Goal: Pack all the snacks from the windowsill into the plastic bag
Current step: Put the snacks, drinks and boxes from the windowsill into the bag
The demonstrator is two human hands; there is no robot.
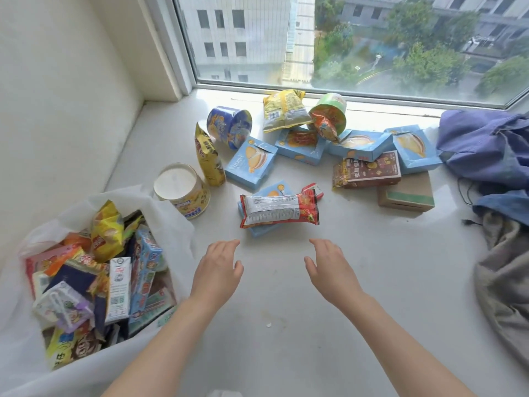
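Red foil packet (279, 210): it lies flat on a pale blue box (259, 231), out on the windowsill (286, 325). Expect it to be light, puffy and slick, with contents that probably crush.
Left grip (219, 267): just short of the packet's near left end, fingers apart and loose, holding nothing.
Right grip (329, 266): just short of the packet's near right end, likewise spread and empty.
Where to take hold: you would do best to cup the packet from both ends or pinch its crimped seams. If you squeeze the middle, it may slide out or break what is inside.
Box under the packet: thin, stiff card. You could probably lift it by its long edges, perhaps together with the packet.
Plastic bag (183, 233): left of the packet, mouth open and already well filled with cartons and pouches. The film looks thin, so lower things in rather than drop them.
Beyond the packet: a blue tub (229, 126), a yellow pouch (207, 156) and more blue boxes are not yet packed.
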